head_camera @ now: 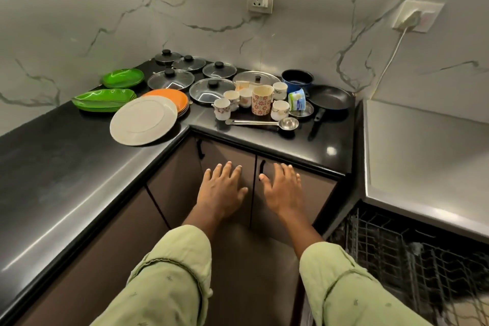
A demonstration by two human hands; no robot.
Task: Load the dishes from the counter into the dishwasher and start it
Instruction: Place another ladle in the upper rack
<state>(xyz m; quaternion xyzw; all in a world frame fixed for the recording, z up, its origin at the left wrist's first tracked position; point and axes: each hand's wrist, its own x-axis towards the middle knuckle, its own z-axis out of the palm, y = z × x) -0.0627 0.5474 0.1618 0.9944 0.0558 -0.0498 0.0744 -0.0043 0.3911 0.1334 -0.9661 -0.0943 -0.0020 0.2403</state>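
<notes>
Marble-veined walls back a black corner surface [53, 167] where the dishes wait: a white plate [143, 120] near the edge, cups [280, 110] clustered behind a ladle [262, 123], and glass lids [211, 90] further back. The left hand [222, 188] and right hand [283, 188] hover spread and empty before the cabinet doors. The dishwasher rack [412, 254] stands out at lower right. The plate likely handles stiff, smooth and breakable, so its rim is the best hold; the lids are best lifted by their knobs.

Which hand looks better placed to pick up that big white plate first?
Left, probably. The left hand hovers open on the side nearer the white plate, which lies by the edge of the counter. The right hand, also open, is farther off, closer to the dishwasher rack.
</notes>
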